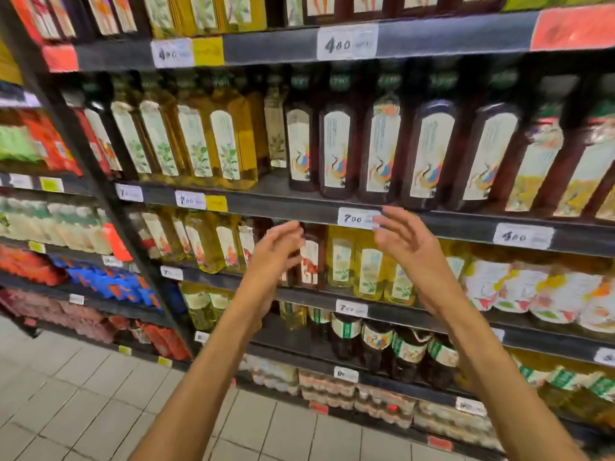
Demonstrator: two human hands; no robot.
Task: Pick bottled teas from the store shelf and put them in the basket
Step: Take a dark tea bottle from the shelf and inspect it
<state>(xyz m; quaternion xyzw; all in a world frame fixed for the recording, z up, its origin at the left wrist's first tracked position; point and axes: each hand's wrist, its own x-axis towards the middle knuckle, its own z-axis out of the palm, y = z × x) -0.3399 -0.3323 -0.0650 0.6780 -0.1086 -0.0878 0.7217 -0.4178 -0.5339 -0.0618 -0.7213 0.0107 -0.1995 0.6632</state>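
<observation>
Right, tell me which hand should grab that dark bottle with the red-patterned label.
Left, probably. The left hand is empty, its fingers raised right in front of the dark bottle; the right hand is off to its right, by the yellow bottles.

Two empty hands, left hand and right hand, before shelved tea bottles.
</observation>
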